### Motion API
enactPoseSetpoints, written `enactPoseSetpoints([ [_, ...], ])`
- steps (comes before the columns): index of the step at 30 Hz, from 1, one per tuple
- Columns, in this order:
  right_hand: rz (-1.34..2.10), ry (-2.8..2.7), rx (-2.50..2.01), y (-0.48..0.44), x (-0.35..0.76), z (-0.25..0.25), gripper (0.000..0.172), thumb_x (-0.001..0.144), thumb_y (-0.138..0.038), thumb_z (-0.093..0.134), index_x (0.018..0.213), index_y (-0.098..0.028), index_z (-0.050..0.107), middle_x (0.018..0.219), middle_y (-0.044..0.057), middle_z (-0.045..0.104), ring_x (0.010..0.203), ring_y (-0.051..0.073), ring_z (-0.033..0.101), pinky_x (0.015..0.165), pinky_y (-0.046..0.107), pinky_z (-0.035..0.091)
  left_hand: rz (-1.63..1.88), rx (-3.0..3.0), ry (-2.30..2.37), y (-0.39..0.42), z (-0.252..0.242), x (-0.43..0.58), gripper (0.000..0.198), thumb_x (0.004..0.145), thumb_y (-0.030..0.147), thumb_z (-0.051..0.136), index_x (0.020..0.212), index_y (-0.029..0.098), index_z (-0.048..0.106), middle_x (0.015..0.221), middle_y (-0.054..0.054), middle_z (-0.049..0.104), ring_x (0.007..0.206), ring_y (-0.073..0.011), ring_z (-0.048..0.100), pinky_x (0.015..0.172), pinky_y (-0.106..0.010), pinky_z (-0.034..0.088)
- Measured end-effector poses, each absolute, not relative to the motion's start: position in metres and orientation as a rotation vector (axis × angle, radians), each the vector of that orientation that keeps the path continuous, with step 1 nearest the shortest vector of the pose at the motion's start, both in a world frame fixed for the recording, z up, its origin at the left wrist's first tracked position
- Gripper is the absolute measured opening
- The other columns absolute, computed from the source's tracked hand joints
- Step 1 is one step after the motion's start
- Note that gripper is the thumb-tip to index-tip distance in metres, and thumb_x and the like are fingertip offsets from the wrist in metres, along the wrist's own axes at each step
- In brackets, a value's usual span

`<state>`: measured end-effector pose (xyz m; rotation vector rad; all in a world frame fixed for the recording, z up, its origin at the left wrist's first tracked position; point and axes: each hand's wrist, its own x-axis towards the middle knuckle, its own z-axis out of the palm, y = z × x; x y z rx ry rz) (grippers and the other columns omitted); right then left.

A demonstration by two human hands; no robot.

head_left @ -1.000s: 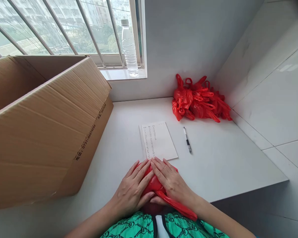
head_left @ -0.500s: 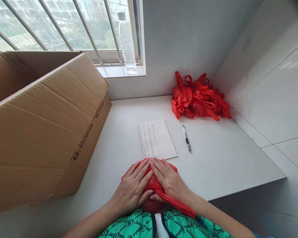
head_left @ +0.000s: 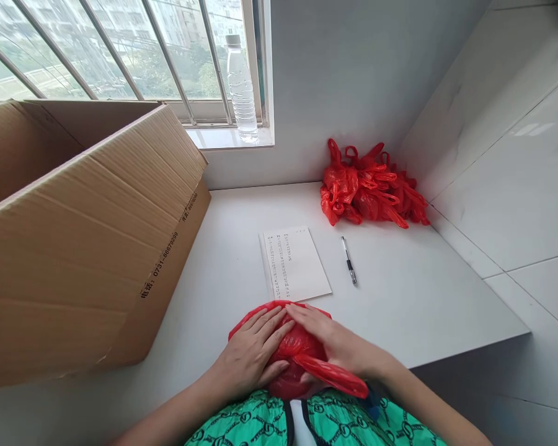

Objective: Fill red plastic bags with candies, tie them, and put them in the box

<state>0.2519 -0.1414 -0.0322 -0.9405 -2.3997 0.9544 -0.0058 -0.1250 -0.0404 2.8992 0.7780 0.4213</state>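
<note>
A red plastic bag (head_left: 292, 347) bulges at the near edge of the white table (head_left: 400, 297), right in front of my body. My left hand (head_left: 251, 356) lies flat on the bag's left side with fingers stretched out. My right hand (head_left: 337, 344) presses on its right side, fingers extended over the top. One red bag handle (head_left: 337, 376) sticks out under my right wrist. What is inside the bag is hidden.
A large open cardboard box (head_left: 88, 235) fills the left side. A sheet of paper with printed lines (head_left: 295, 263) and a pen (head_left: 349, 269) lie mid-table. A heap of red bags (head_left: 372, 186) sits in the far corner. A water bottle (head_left: 240, 87) stands on the windowsill.
Both hands slid back toward my body on the bag, uncovering more of its far side. My right hand shifted right and turned a little.
</note>
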Motion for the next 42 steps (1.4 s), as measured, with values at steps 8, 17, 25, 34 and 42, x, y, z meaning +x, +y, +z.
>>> enactPoseSetpoints([
  [8,0.609,-1.770,-2.060,-0.075,0.329,-0.016,0.038,0.093,-0.059,0.048,0.089,-0.024,0.063,0.075,0.002,0.070,0.070,0.021,0.065,0.063,0.033,0.046,0.380,2.553,0.742,-0.100,0.015,-0.014,0.057,0.101,0.053,0.036,0.150,0.025,0.038,0.145,-0.009,0.053,0.128,-0.0253,0.054,0.107,-0.042,0.046],
  [17,0.547,-1.580,-2.333,-0.028,0.340,-0.029,0.029,0.087,-0.046,0.056,0.071,-0.022,0.051,0.073,0.002,0.065,0.070,0.019,0.061,0.058,0.028,0.037,0.529,2.511,0.888,-0.075,0.003,-0.005,0.028,0.101,0.035,0.046,0.117,0.025,0.067,0.109,-0.004,0.072,0.097,-0.0183,0.068,0.082,-0.030,0.054],
  [25,1.408,-1.393,-1.127,-0.062,0.249,-0.009,0.035,0.089,-0.053,0.060,0.096,-0.021,0.050,0.074,0.000,0.069,0.059,0.014,0.067,0.061,0.028,0.054,0.723,2.369,1.110,-0.073,-0.012,0.002,0.032,0.101,0.039,0.046,0.123,0.023,0.062,0.107,-0.004,0.067,0.095,-0.0170,0.064,0.083,-0.031,0.051],
  [34,1.705,-1.437,-0.957,-0.063,0.206,-0.017,0.032,0.091,-0.051,0.059,0.090,-0.019,0.057,0.067,-0.001,0.069,0.055,0.012,0.066,0.057,0.024,0.054,0.560,2.485,0.905,-0.068,-0.029,-0.001,0.041,0.105,0.035,0.030,0.077,0.018,0.055,0.071,0.001,0.056,0.067,-0.0140,0.052,0.077,-0.033,0.039],
  [42,1.219,-1.192,-1.166,-0.032,0.254,-0.030,0.039,0.088,-0.050,0.062,0.107,-0.017,0.070,0.087,0.005,0.072,0.075,0.016,0.068,0.069,0.032,0.062,0.562,2.321,0.859,-0.060,-0.033,-0.011,0.044,0.105,0.032,0.025,0.069,0.019,0.045,0.068,0.001,0.053,0.064,-0.0141,0.047,0.080,-0.033,0.039],
])
